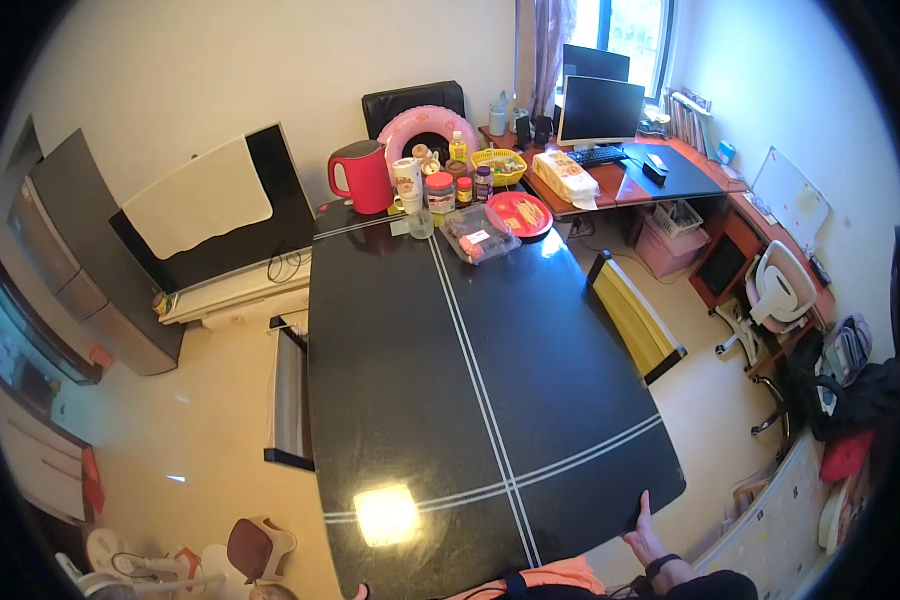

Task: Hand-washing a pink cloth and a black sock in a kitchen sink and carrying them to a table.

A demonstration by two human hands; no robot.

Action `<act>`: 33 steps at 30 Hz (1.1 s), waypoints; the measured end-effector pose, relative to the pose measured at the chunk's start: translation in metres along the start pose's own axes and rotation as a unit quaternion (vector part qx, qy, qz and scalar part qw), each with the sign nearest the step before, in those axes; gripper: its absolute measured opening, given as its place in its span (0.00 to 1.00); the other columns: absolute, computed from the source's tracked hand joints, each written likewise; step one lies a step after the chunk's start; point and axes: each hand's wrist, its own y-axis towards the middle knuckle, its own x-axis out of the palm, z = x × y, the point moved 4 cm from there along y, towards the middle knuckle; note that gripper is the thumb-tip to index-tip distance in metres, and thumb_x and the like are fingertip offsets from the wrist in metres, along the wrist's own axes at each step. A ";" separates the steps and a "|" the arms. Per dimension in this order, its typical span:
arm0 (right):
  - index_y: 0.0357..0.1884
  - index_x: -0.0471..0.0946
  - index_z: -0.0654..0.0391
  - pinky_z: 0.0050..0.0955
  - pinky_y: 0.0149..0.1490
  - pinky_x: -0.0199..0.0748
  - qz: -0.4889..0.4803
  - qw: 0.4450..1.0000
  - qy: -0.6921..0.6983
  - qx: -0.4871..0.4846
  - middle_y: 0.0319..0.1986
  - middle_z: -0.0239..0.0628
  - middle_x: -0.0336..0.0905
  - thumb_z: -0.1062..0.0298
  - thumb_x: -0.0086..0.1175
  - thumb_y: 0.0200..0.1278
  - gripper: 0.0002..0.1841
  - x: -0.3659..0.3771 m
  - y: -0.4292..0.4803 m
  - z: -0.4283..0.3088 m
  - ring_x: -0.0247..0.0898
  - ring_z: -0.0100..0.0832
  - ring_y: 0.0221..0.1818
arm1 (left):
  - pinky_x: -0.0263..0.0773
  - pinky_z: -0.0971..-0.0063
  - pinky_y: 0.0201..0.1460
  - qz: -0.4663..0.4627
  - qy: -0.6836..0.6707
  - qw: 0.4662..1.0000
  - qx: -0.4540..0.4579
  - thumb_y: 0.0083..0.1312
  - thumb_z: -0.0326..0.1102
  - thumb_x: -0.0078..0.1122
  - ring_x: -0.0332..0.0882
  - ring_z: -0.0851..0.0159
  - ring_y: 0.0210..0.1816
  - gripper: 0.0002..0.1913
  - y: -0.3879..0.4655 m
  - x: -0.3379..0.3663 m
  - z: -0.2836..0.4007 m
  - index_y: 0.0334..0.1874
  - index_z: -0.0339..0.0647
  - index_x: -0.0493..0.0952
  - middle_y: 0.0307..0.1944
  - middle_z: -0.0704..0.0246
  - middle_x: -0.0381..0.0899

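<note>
A long black dining table (405, 360) with pale double stripes stretches out before me. My right hand (645, 536) holds its near right edge, thumb on top, the other fingers hidden by the edge; a dark band circles that wrist. At the bottom rim, only a fingertip or two of my left hand (361, 592) shows against the near left edge. The far end carries a red pitcher (371, 180), a tall patterned cup (407, 178), a clear glass (420, 225), lidded jars (440, 193), a clear plastic food box (480, 234), a red plate (520, 215) and a yellow basket (499, 166).
Chairs with yellow (637, 319) and grey (291, 397) backs flank the table. Behind stands a black chair (412, 96) with a pink swim ring (427, 120). A desk with a monitor (601, 110) is at the back right; a partly covered television (217, 202) is at the left.
</note>
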 end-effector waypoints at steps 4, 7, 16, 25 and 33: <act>0.44 0.69 0.51 0.33 0.43 0.67 0.071 0.996 -0.047 -0.030 0.42 0.31 0.70 0.37 0.43 0.47 0.30 0.001 0.003 -0.004 0.66 0.31 0.42 | 0.64 0.60 0.44 0.006 0.013 1.000 -0.004 0.55 0.43 0.50 0.65 0.57 0.43 0.19 -0.001 0.012 0.014 0.44 0.38 0.65 0.43 0.64 0.67; 0.43 0.70 0.51 0.29 0.40 0.68 0.078 0.994 -0.072 -0.027 0.40 0.29 0.71 0.39 0.42 0.48 0.28 0.021 -0.003 -0.007 0.68 0.30 0.39 | 0.64 0.62 0.44 0.008 0.019 1.000 -0.008 0.56 0.44 0.50 0.65 0.59 0.43 0.19 0.001 0.017 0.025 0.44 0.37 0.66 0.42 0.64 0.68; 0.43 0.69 0.54 0.38 0.48 0.62 0.048 0.998 -0.025 -0.032 0.43 0.34 0.69 0.41 0.44 0.49 0.28 0.031 0.006 0.000 0.64 0.34 0.43 | 0.63 0.69 0.44 -0.008 0.047 0.999 -0.006 0.56 0.45 0.50 0.65 0.63 0.41 0.19 0.005 0.020 0.045 0.43 0.37 0.67 0.39 0.65 0.69; 0.43 0.68 0.54 0.38 0.46 0.63 0.078 0.995 -0.063 0.011 0.42 0.34 0.68 0.37 0.47 0.44 0.32 0.003 0.015 0.009 0.63 0.35 0.43 | 0.67 0.59 0.43 0.004 0.038 0.999 -0.020 0.55 0.40 0.51 0.68 0.57 0.41 0.16 0.051 -0.077 0.022 0.42 0.39 0.66 0.40 0.64 0.70; 0.44 0.67 0.51 0.36 0.43 0.65 0.054 0.992 -0.104 0.049 0.41 0.32 0.69 0.32 0.46 0.40 0.35 0.016 0.005 -0.002 0.64 0.34 0.42 | 0.72 0.69 0.36 0.012 0.038 0.999 0.002 0.48 0.36 0.60 0.69 0.63 0.31 0.19 0.010 0.013 0.047 0.38 0.33 0.65 0.33 0.64 0.67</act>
